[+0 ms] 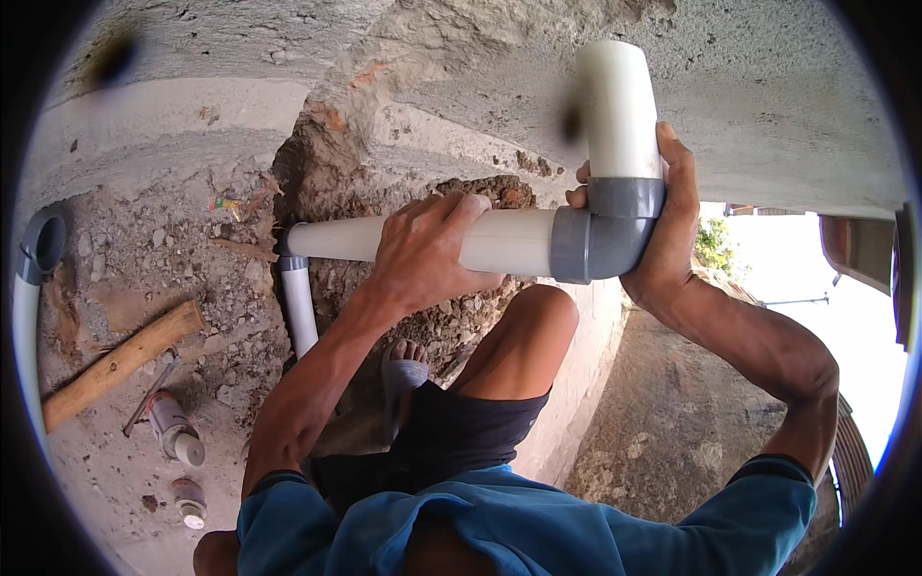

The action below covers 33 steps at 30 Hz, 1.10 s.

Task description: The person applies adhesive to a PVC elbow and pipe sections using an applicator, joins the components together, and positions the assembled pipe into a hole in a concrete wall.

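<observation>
My left hand [429,248] is wrapped over a white plastic pipe [514,240] that runs across in front of the broken wall. At its right end the pipe enters a grey elbow fitting [615,245]. My right hand [672,226] grips that elbow from the right, thumb and fingers on either side. A short white pipe piece [618,110] stands up out of the elbow's upper socket. At the left, the long pipe meets another grey elbow [289,247], from which a white pipe [300,312] leads down.
Two small containers [175,427] lie on the rubble-strewn ground at left, beside a wooden stick [125,365] and a thin metal rod [149,396]. A white pipe with a grey socket [40,245] is at the far left. The rough concrete wall [768,115] is close ahead.
</observation>
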{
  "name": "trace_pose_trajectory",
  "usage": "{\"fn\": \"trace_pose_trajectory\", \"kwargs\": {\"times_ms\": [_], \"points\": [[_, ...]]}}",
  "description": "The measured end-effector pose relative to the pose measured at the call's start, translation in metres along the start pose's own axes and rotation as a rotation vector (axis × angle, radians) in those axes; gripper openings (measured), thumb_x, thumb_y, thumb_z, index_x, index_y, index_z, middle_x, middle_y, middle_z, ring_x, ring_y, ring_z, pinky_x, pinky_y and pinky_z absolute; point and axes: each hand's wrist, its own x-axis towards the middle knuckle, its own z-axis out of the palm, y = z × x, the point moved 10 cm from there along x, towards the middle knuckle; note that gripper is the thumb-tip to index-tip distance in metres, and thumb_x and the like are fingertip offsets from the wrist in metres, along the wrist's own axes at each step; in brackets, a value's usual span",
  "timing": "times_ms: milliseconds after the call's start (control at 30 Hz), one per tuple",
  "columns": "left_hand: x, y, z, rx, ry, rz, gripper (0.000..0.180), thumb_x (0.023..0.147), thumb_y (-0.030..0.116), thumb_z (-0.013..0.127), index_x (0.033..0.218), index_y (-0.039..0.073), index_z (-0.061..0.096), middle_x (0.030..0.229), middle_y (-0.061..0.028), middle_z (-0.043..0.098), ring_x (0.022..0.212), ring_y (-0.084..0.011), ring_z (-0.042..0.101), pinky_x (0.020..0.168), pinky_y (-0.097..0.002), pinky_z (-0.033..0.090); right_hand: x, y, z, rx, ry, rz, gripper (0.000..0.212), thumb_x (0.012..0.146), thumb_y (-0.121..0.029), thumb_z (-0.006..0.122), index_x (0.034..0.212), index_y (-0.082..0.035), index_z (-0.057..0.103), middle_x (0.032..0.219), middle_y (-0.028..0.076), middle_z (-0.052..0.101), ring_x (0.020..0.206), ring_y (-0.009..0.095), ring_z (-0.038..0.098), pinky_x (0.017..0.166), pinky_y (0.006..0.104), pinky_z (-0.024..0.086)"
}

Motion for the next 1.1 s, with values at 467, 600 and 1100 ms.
{"fn": "trace_pose_trajectory", "kwargs": {"times_ms": [467, 600, 1100], "points": [[0.007, 0.066, -0.035, 0.058, 0.149, -0.009, 0.116, 0.066, 0.051, 0.096, 0.151, -0.001, 0.036, 0.139, -0.0253, 0.059, 0.127, -0.0347, 0.062, 0.106, -0.0445, 0.050, -0.005, -0.003, 0.052, 0.332, -0.513, -0.582, 0.084, 0.100, -0.069, 0.045, 0.146, 0.002, 0.045, 0.132, 0.022, 0.063, 0.122, 0.030, 0.063, 0.102, 0.0457, 0.056], [0.005, 0.058, -0.044, 0.025, 0.219, -0.010, 0.117, 0.068, 0.051, 0.095, 0.153, -0.001, 0.035, 0.139, -0.0221, 0.059, 0.130, -0.0305, 0.059, 0.109, -0.0434, 0.047, -0.008, 0.000, 0.059, 0.468, -0.647, -0.689, 0.093, 0.100, -0.074, 0.037, 0.156, 0.000, 0.033, 0.141, 0.025, 0.057, 0.136, 0.034, 0.056, 0.109, 0.0459, 0.051], [-0.082, -0.093, -0.021, 0.379, 0.338, -0.393, 0.095, 0.075, 0.036, 0.091, 0.146, 0.001, 0.040, 0.124, -0.0199, 0.066, 0.115, -0.0298, 0.065, 0.101, -0.0422, 0.051, 0.024, 0.028, 0.071, 0.586, -0.846, -0.619, 0.106, 0.089, -0.089, 0.037, 0.150, -0.002, 0.042, 0.142, 0.027, 0.055, 0.134, 0.038, 0.055, 0.113, 0.0566, 0.044]]}}
